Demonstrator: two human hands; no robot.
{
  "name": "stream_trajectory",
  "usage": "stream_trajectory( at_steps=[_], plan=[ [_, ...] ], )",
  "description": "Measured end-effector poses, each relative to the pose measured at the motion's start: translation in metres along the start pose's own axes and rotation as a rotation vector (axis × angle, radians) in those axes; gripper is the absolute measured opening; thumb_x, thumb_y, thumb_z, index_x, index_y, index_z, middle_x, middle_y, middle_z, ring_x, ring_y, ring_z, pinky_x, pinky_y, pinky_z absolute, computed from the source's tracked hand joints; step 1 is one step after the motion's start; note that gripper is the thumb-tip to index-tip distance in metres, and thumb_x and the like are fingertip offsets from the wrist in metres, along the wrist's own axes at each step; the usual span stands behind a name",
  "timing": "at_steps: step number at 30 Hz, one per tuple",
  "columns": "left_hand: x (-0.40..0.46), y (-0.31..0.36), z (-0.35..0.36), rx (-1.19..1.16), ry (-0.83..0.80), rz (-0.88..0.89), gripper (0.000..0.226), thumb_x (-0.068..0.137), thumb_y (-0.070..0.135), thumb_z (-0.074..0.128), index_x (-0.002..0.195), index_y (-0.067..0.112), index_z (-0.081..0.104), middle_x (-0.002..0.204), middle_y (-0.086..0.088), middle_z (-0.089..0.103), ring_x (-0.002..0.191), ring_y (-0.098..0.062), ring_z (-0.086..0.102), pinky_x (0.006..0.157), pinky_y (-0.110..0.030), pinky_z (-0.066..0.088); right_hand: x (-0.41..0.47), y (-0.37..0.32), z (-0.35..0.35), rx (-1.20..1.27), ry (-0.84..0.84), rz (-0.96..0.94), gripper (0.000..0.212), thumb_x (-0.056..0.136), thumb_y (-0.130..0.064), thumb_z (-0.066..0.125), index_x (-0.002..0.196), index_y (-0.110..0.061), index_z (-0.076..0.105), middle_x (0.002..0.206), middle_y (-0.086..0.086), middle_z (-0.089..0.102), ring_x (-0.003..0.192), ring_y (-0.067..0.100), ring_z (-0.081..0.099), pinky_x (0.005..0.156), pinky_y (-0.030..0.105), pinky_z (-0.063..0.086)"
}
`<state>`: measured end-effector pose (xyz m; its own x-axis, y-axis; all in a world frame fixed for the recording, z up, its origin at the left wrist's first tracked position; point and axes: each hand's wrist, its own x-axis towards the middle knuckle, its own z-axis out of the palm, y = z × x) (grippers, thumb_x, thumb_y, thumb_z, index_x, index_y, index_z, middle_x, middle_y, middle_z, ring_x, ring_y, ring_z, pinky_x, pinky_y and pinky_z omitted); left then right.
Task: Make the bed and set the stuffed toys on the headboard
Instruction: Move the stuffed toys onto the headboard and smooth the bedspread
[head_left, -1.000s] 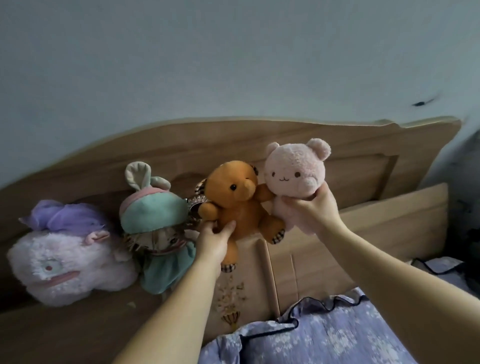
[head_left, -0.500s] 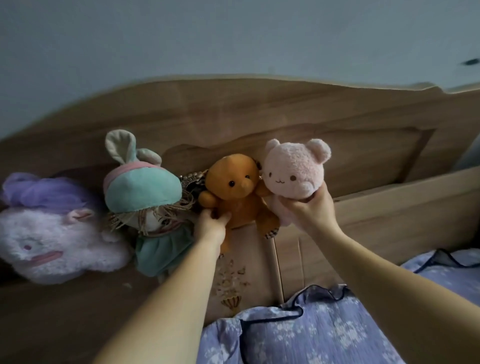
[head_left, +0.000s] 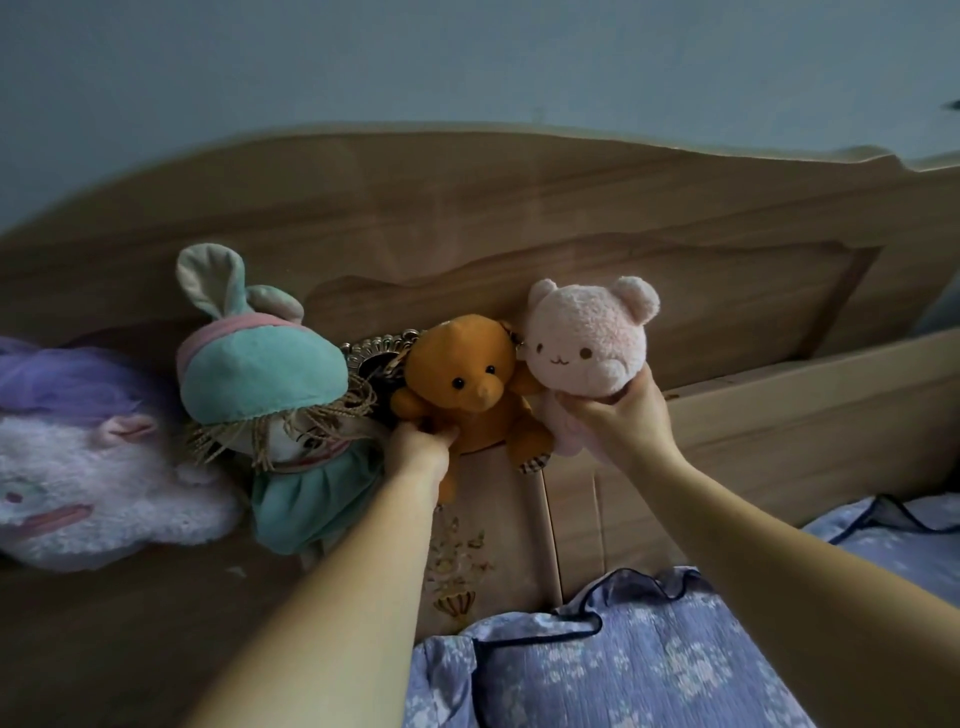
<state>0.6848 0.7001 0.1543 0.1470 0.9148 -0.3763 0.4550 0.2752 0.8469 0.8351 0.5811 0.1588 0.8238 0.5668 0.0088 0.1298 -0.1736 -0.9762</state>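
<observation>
Against the headboard (head_left: 519, 218), the left hand (head_left: 421, 447) gripped the orange bear (head_left: 467, 395), fingers curled on its body; just right, the right hand (head_left: 618, 415) clasped the pink bear (head_left: 587, 338).

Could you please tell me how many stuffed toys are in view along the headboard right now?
4. From the left: a white and purple plush lying on the ledge, a teal-hatted doll beside it, an orange bear gripped by the left hand, and a pink bear gripped by the right hand. Others may sit beyond the frame.
</observation>
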Motion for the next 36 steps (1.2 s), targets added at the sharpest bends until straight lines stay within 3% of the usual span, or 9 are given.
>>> stream_trajectory(
  at_steps=[9, 15, 22, 26, 28, 30, 32, 34, 36],
  plan=[
    [-0.013, -0.007, 0.01, 0.03, 0.144, 0.03, 0.041, 0.086, 0.028, 0.062, 0.122, 0.008, 0.055, 0.126, -0.014, 0.059, 0.114, -0.037, 0.056, 0.096, -0.05, 0.046, -0.002, -0.006, -0.008, -0.026, 0.028, 0.01, 0.066, 0.067, -0.025, 0.082, 0.124, -0.024, 0.05, 0.103, -0.01, 0.06, 0.098, 0.011, 0.059, 0.08, 0.03, 0.052],
    [-0.028, -0.009, 0.013, 0.178, 0.243, 0.121, 0.051, 0.084, 0.037, 0.062, 0.124, 0.01, 0.047, 0.13, -0.014, 0.054, 0.117, -0.036, 0.052, 0.097, -0.051, 0.044, -0.002, -0.009, -0.007, -0.034, 0.069, 0.048, 0.067, 0.062, -0.036, 0.081, 0.122, -0.027, 0.05, 0.108, -0.008, 0.064, 0.099, 0.013, 0.062, 0.084, 0.039, 0.057],
    [-0.049, -0.012, 0.014, 0.214, 0.314, 0.19, 0.069, 0.088, 0.028, 0.06, 0.145, 0.008, 0.028, 0.146, -0.013, 0.037, 0.133, -0.032, 0.037, 0.108, -0.044, 0.031, -0.007, -0.013, -0.014, -0.032, 0.089, 0.061, 0.067, 0.063, -0.034, 0.082, 0.121, -0.029, 0.049, 0.108, -0.008, 0.064, 0.098, 0.013, 0.062, 0.084, 0.04, 0.057],
    [-0.068, -0.013, 0.02, 0.19, 0.399, 0.239, 0.048, 0.085, 0.019, 0.063, 0.13, 0.014, 0.048, 0.135, -0.013, 0.044, 0.123, -0.034, 0.043, 0.101, -0.048, 0.038, -0.009, -0.014, -0.019, -0.035, 0.095, 0.052, 0.068, 0.063, -0.036, 0.082, 0.122, -0.03, 0.049, 0.108, -0.009, 0.063, 0.1, 0.013, 0.062, 0.084, 0.039, 0.057],
    [-0.077, -0.014, 0.024, 0.165, 0.448, 0.399, 0.035, 0.079, 0.01, 0.065, 0.113, 0.011, 0.058, 0.12, -0.016, 0.049, 0.109, -0.038, 0.049, 0.09, -0.048, 0.044, -0.009, -0.014, -0.022, -0.036, 0.106, 0.054, 0.064, 0.064, -0.034, 0.081, 0.119, -0.031, 0.049, 0.105, -0.011, 0.062, 0.099, 0.013, 0.062, 0.083, 0.037, 0.056],
    [-0.081, -0.013, 0.03, 0.133, 0.421, 0.676, 0.027, 0.074, 0.004, 0.063, 0.101, 0.007, 0.062, 0.106, -0.017, 0.053, 0.093, -0.037, 0.056, 0.077, -0.041, 0.049, -0.009, -0.015, -0.027, -0.031, 0.107, 0.053, 0.057, 0.062, -0.034, 0.082, 0.11, -0.036, 0.051, 0.1, -0.014, 0.062, 0.096, 0.011, 0.062, 0.081, 0.035, 0.056],
    [-0.085, -0.007, 0.039, 0.098, 0.329, 0.854, 0.029, 0.072, 0.004, 0.057, 0.101, 0.005, 0.062, 0.104, -0.014, 0.052, 0.085, -0.03, 0.057, 0.072, -0.035, 0.052, -0.007, -0.015, -0.033, -0.053, 0.1, 0.053, 0.052, 0.054, -0.037, 0.081, 0.099, -0.037, 0.055, 0.099, -0.011, 0.065, 0.092, 0.01, 0.064, 0.076, 0.033, 0.057],
    [-0.088, 0.006, 0.05, 0.062, 0.192, 0.872, 0.036, 0.075, 0.003, 0.055, 0.111, 0.005, 0.059, 0.109, -0.011, 0.05, 0.087, -0.025, 0.056, 0.077, -0.036, 0.052, -0.005, -0.015, -0.04, -0.051, 0.099, 0.055, 0.038, 0.05, -0.033, 0.076, 0.085, -0.035, 0.059, 0.09, -0.011, 0.067, 0.087, 0.008, 0.064, 0.071, 0.029, 0.056],
    [-0.097, 0.023, 0.06, -0.003, 0.045, 0.7, 0.047, 0.082, 0.002, 0.057, 0.127, 0.01, 0.05, 0.123, -0.009, 0.048, 0.103, -0.019, 0.053, 0.091, -0.032, 0.048, -0.002, -0.015, -0.047, -0.025, 0.091, 0.049, 0.028, 0.055, -0.02, 0.076, 0.074, -0.033, 0.06, 0.081, -0.012, 0.067, 0.084, 0.01, 0.065, 0.07, 0.029, 0.056]
  ],
)
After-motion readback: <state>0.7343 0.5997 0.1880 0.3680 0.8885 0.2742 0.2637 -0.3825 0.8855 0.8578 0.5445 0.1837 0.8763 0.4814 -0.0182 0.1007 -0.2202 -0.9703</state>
